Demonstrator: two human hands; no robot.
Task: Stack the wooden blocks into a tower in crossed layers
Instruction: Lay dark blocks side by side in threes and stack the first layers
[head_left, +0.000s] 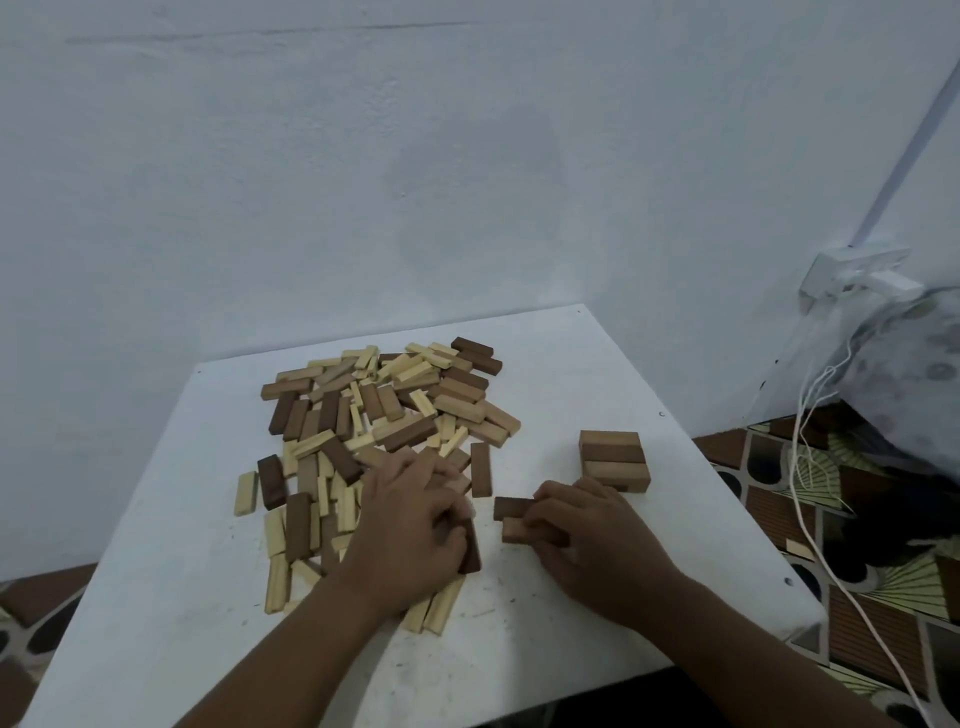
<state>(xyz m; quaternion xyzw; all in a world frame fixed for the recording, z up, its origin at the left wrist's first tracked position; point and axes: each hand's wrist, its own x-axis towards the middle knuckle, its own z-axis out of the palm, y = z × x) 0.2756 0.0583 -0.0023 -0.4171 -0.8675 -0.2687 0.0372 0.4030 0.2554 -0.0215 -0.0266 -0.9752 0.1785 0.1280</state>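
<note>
wooden blocks (374, 415): most lie loose in a heap at surface (156, 597) centre-left. tower (614, 460) started at right, approx. two crossed layers laid; bulk is left to stack. left hand (410, 530) fingers curled on a dark block (471, 551); right hand (597, 540) fingers grip two blocks (514, 519) nr tower.

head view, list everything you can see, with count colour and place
table: one, white, centre
block pile: many, pale, tan and dark brown, loose on table's left half
tower: one, brown, low start, table's right side
wall: pale, behind table
socket: one, white, on wall at right
cables: white, hanging from socket to floor
floor: patterned brown and green
left hand: grips dark block at pile's near edge
right hand: holds brown blocks near tower
</note>
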